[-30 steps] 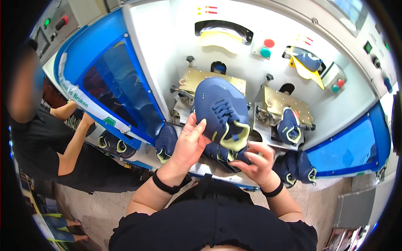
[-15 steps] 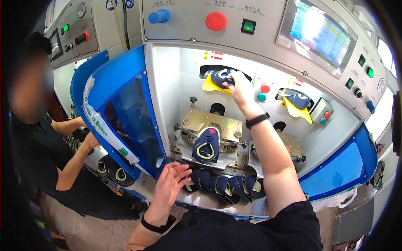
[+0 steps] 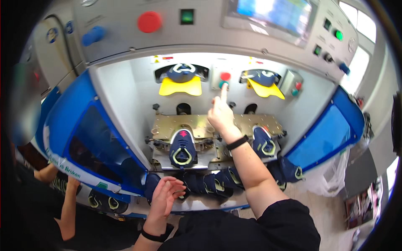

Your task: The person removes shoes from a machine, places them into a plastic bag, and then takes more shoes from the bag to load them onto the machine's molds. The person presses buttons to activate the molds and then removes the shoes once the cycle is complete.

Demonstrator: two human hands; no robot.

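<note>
My right hand (image 3: pixel 222 116) stretches its index finger to the green button (image 3: pixel 223 85) on the small control box between two wall slots; the other fingers are curled and hold nothing. Low in front, my left hand (image 3: pixel 167 194) hovers with fingers parted and bent, empty, by a row of dark blue shoe uppers (image 3: pixel 215 184). One navy shoe upper (image 3: pixel 183 146) with a red mark sits on the left metal fixture, another shoe upper (image 3: pixel 264 144) on the right one. In the left slot rests a dark blue upper (image 3: pixel 181 73) above a yellow flap (image 3: pixel 180 87); the right slot holds a similar upper (image 3: pixel 264 78).
Blue-framed side doors (image 3: pixel 100 138) flank the machine bay. Overhead, the grey panel carries a red stop button (image 3: pixel 149 22), a blue knob (image 3: pixel 93 36) and a screen (image 3: pixel 272 16). A second control box (image 3: pixel 290 83) is on the right wall. A co-worker's arm (image 3: pixel 68 205) is at left.
My right hand has let go of the upper in the left slot and moved to the green button. The view has shifted rightward; my left hand stays low and open.
</note>
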